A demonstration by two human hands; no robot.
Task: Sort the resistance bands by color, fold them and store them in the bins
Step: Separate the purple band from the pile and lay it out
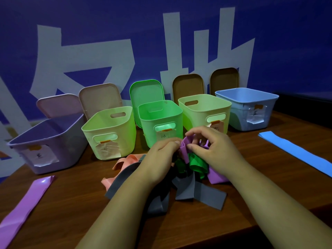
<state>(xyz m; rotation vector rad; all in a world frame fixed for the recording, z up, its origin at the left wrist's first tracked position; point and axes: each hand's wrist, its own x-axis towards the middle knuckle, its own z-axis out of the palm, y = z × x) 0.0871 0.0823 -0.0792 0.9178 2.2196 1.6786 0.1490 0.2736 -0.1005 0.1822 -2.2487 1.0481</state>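
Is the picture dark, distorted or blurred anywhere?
Head view: dim, bluish light; the wide lens tilts the purple bin and blue bin outward; soft sheen on the flat purple band; left hand and right hand, pinching the crumpled purple band, look sharp.

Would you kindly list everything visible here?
Green bin: one, green, row's middle.
Yellow-green bins: two, yellow-green, flanking it.
Lilac bin: one, lilac, left end.
Blue bin: one, blue, right end.
Lids: five, pink, green, brown, leaning behind bins.
Flat purple band: one, purple, table's left.
Flat blue band: one, blue, table's right.
Tangled bands: several, grey, green, purple, salmon, centre.
Table: one, brown wood.
Left hand: one, pinching the tangle's purple band.
Right hand: one, pinching the same band.
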